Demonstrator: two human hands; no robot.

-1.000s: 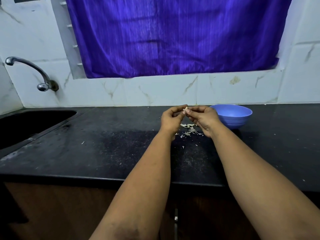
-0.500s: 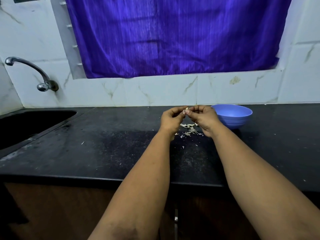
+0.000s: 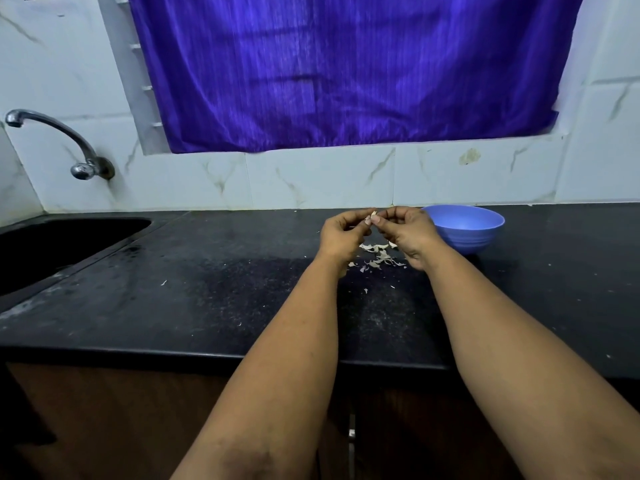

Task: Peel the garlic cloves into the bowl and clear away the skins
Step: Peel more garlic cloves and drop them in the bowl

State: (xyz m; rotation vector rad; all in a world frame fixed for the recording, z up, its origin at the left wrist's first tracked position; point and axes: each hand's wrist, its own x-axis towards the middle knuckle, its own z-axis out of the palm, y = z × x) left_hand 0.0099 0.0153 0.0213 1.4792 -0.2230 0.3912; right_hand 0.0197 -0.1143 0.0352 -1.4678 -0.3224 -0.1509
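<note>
Garlic is what we are working on, and nearest to us on the dark surface lie loose flecks, then the pile of skins just below our hands. Above that pile our left hand and right hand meet fingertip to fingertip, both curled and pinching one garlic clove held in the air between them. We judge the clove small, light and firm, its skin papery and brittle, apt to tear into flakes; the flesh could turn slippery once bare. We would take hold by the blunt root end with one hand and lift the skin from the pointed tip with the other. Just right of the right hand, and a little beyond it, stands the blue bowl; what it holds we cannot tell. Farther left are the sink and tap, with the purple curtain behind. Against half a second ago, almost nothing differs: the same pinch, the same place.
</note>
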